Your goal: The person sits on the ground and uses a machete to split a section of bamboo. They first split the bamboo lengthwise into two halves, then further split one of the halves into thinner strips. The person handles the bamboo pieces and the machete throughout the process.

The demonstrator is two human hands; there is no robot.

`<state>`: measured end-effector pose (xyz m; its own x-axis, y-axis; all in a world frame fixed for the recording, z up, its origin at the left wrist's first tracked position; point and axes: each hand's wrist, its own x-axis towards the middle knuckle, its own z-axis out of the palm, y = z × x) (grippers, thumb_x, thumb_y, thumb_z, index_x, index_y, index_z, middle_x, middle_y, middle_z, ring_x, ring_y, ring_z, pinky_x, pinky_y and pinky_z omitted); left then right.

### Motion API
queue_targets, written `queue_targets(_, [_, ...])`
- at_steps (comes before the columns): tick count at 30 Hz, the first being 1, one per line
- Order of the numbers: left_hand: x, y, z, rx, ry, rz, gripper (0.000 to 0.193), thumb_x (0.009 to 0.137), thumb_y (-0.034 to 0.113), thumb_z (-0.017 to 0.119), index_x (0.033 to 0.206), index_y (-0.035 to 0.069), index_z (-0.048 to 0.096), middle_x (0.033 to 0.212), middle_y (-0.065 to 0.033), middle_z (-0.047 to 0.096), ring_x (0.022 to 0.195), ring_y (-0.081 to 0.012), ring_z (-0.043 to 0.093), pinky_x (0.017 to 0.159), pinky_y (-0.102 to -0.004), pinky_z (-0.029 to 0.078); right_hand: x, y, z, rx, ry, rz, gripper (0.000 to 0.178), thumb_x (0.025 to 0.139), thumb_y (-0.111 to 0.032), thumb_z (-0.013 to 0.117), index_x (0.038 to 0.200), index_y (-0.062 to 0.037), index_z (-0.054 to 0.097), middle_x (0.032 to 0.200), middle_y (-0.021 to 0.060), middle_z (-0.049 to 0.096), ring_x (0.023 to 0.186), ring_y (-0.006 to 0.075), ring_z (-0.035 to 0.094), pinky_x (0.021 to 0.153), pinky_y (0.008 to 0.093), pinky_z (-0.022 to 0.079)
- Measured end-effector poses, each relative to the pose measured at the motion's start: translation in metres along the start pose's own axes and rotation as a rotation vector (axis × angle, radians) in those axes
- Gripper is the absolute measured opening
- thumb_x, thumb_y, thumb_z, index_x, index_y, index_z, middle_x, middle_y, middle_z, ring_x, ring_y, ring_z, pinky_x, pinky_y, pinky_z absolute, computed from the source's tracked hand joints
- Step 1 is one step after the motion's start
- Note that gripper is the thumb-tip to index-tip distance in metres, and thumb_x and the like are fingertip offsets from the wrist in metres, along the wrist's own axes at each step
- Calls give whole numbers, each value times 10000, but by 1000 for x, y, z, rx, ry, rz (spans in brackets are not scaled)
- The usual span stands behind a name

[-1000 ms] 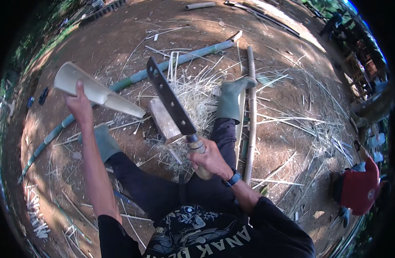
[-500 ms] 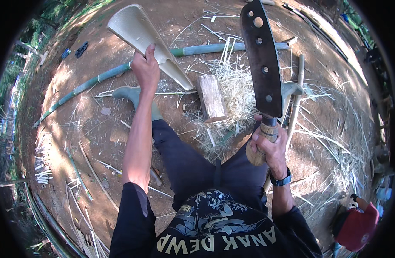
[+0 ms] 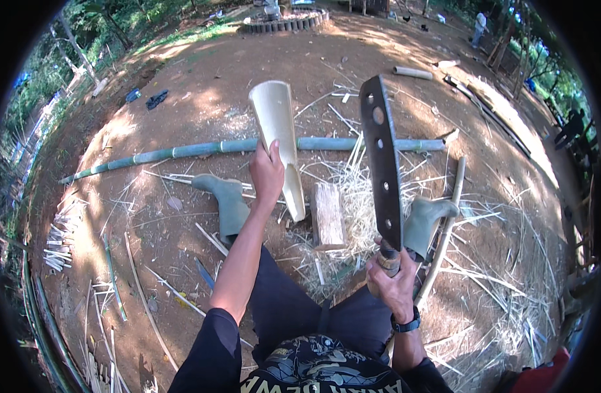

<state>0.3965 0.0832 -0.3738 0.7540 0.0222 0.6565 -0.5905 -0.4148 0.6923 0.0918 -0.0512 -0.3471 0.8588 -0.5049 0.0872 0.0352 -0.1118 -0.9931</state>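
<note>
l hand [image 3: 268,173], the nearer one, has fingers pinching split bamboo piece [image 3: 273,108] approx midway; long axis runs fwd-to-back, narrow near end just l of wood block [image 3: 328,216]. r hand [image 3: 393,280] fingers wrapped round big knife [image 3: 382,157] handle, blade pointing fwd.

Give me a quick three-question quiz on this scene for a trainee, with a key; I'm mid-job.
1. Multiple choice. The left hand holds:
a) a bucket
b) a curved, pale bamboo piece
c) a coil of rope

2. True or false: the wooden block lies to the left of both green boots.

3. Fill in: the large dark blade, its handle gripped in the right hand, has a row of round ____ along it.

Key: 1. b. 2. False; it lies between them. 3. holes.
</note>
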Motion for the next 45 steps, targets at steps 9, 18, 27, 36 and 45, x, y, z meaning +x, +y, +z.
queue_targets(9, [5,-4,-15,-38,-236,-83,370,996,279,530,1140,-61,551,904,-301,659,877,-484,639,727,-522,488,23,-32,26,105,-47,-168,309,840,-71,734,1083,9,563,746,8,611,660,69,579,595,243,477])
queue_targets(18, [-6,-12,-25,-144,-262,-137,451,987,360,564,1087,-75,626,869,-288,673,841,-435,676,721,-466,510,38,-57,62,168,-116,-152,353,845,-64,734,1131,22,546,781,19,631,663,84,592,597,259,489])
queue_targets(27, [-11,-24,-20,-218,-283,-164,542,972,449,584,1049,-84,644,839,-251,682,800,-346,686,722,-439,501,43,-55,68,-101,-129,-204,485,826,-120,747,1219,67,532,802,127,687,669,150,642,638,303,517])
queue_targets(36, [-24,-13,-23,-296,-304,-236,379,989,320,604,1013,-55,659,822,-105,693,755,-147,612,689,-344,494,56,-70,89,-244,-176,-228,485,848,-142,713,1243,52,508,776,182,665,601,191,625,572,339,485])
queue_targets(45, [-26,-12,-33,-274,-320,-249,531,975,458,579,1128,-47,638,894,-194,703,821,-259,675,744,-396,509,61,-70,105,-205,-159,-332,486,846,-140,704,1241,56,499,746,203,653,592,239,637,565,369,485])
